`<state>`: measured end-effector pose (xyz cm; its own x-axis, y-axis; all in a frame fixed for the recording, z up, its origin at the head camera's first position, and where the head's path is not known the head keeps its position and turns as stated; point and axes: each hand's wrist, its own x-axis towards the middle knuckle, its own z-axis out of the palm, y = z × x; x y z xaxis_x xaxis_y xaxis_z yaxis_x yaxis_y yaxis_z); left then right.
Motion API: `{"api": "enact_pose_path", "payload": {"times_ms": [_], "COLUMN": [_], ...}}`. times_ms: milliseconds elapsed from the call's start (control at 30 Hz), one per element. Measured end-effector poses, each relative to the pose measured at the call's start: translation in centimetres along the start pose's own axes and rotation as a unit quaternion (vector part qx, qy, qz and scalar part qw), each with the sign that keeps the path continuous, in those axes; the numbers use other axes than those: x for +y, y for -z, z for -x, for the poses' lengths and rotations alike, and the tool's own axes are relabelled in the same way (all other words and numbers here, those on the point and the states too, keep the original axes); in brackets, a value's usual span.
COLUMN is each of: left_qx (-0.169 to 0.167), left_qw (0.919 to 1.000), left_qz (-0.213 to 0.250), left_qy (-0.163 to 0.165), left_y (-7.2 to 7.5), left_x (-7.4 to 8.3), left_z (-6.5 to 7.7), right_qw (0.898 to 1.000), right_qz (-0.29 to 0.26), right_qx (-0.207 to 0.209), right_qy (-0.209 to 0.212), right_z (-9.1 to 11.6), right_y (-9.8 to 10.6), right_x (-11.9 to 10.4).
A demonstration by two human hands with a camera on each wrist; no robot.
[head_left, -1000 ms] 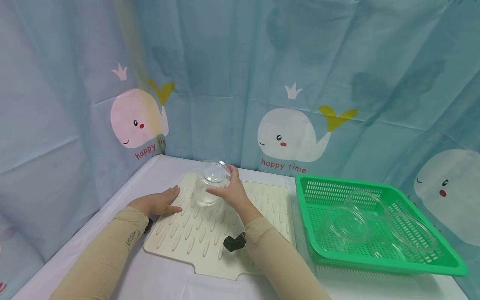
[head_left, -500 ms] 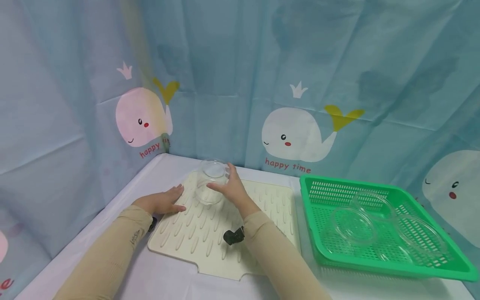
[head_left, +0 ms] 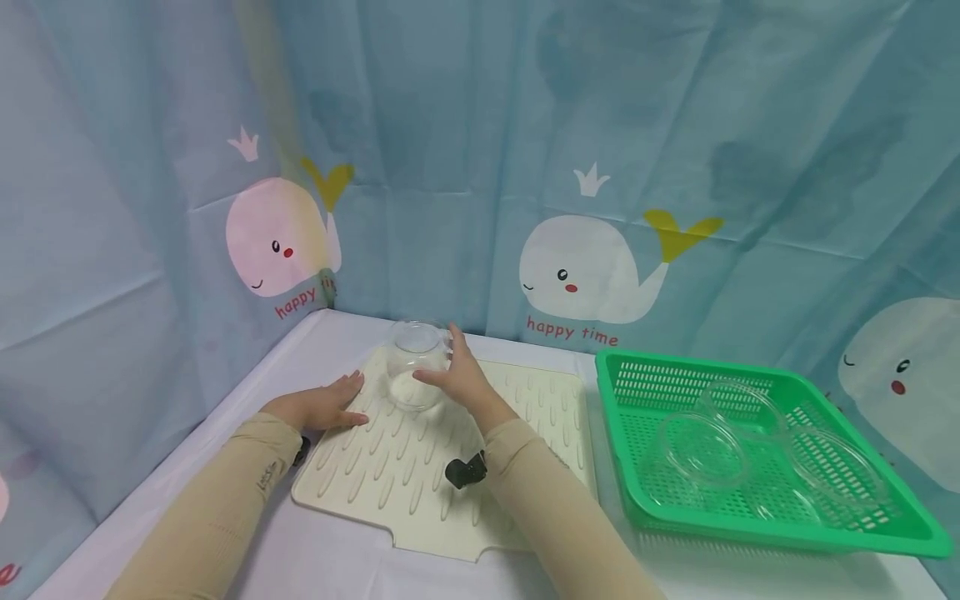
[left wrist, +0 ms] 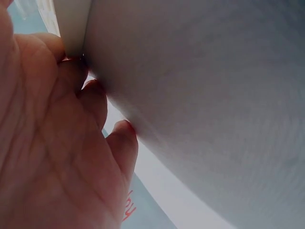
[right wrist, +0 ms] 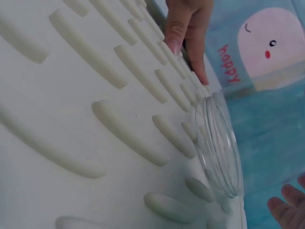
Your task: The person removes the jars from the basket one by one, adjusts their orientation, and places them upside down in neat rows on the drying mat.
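Note:
In the head view, a clear round bowl (head_left: 408, 387) stands mouth down at the far left part of a cream ridged drying mat (head_left: 405, 471). My right hand (head_left: 468, 383) holds it from the right, thumb in front and fingers behind. The right wrist view shows the bowl's rim (right wrist: 221, 148) at the mat's surface and my fingertips (right wrist: 288, 205) beside its see-through wall. My left hand (head_left: 326, 406) rests at the mat's left edge, fingers stretched forward and thumb over the mat. In the left wrist view, its fingers (left wrist: 97, 102) lie close along that edge.
To the right of the mat stands a green plastic basket (head_left: 637, 500) with several clear bowls (head_left: 705, 450) in it. A white cloth (head_left: 322, 554) covers the table. A blue curtain (head_left: 450, 242) with printed whales hangs close behind and at the left.
The bowl has gone from tilted to nearly level, its base facing up, and has shifted slightly left with my right hand. My left hand has stayed at the mat's edge.

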<state>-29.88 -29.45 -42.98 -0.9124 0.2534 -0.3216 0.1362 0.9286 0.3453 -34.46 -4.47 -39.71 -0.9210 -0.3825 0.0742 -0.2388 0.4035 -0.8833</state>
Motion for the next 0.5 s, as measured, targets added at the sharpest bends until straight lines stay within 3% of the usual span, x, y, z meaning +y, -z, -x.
{"api": "enact_pose_path", "payload": {"times_ms": [500], "left_qx": [-0.004], "left_qw": [0.9999], "left_qz": [-0.002], "left_qy": [0.009], "left_y": [0.0], "left_x": [-0.2], "left_z": [-0.1], "right_qw": [0.999], "right_qz": [0.038], "right_qx": [-0.012], "right_qy": [0.008], "right_z": [0.6], "right_y": [1.5], "right_x": [-0.7]}}
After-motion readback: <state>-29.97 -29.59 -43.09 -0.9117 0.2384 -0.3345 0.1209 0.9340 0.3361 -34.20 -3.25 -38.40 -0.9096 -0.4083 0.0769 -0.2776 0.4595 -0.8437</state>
